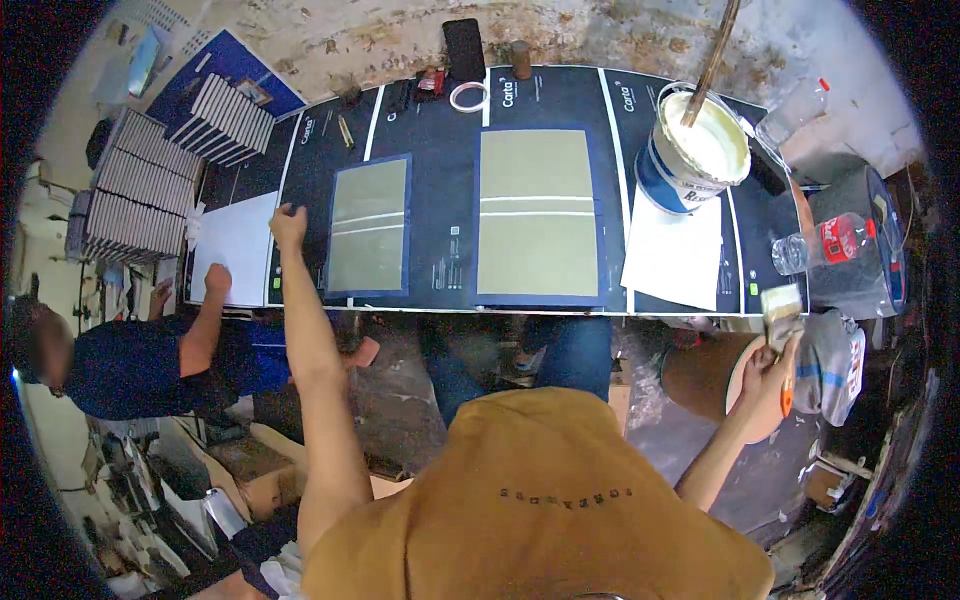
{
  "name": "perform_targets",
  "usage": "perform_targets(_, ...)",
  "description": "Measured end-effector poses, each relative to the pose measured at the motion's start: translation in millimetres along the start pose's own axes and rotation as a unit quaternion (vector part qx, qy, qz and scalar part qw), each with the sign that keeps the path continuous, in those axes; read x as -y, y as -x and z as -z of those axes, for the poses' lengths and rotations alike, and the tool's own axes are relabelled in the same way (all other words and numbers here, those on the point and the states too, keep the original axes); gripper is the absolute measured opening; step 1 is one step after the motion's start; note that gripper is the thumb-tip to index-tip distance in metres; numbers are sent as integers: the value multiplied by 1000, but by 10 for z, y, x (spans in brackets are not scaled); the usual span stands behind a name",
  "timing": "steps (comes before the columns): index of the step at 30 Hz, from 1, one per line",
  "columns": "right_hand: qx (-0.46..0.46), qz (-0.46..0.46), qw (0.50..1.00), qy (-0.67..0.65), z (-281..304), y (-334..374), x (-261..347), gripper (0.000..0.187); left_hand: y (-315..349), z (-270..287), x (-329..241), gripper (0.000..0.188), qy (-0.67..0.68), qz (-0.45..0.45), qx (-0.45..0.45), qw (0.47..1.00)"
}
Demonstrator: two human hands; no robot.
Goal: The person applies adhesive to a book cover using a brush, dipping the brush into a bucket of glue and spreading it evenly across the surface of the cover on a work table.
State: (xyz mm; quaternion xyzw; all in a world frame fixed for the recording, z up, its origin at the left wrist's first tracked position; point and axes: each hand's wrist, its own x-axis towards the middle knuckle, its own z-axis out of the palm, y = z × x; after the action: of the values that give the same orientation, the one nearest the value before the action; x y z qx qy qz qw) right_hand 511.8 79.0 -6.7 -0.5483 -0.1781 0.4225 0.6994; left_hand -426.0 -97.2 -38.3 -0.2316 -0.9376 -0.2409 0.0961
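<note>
My right hand (765, 378) grips a paintbrush (785, 312) with an orange handle, off the table's front edge at the right. Its wide pale bristles point up. My left hand (289, 224) is over the table, by the right edge of a white sheet (238, 245). Its fingers are curled together; whatever they may hold is too small to make out. Two blue-edged book covers (368, 262) (535, 255) lie flat in front of me, each with a grey-green inside and two pale strips across it. The smaller one is nearer my left hand.
A bucket of white paste (718, 150) with a stick (712, 62) stands on white paper (675, 260). Plastic bottles (840, 240) lie right. Stacked books (145, 185) fill the left end, where another person (140, 365) rests a hand near the sheet. A phone (462, 48) and tape roll (468, 107) are behind.
</note>
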Motion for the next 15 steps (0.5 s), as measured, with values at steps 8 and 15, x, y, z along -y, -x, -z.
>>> perform_targets(8, 256, 259, 928, 76, -2006, -253, 1124, 43, 1350, 539, 56, 49, 278, 25, 6, 960)
perform_targets(15, 342, 431, 791, 268, -3407, -460, 866, 44, 3145, 400, 1188, 44, 185, 57, 38, 980)
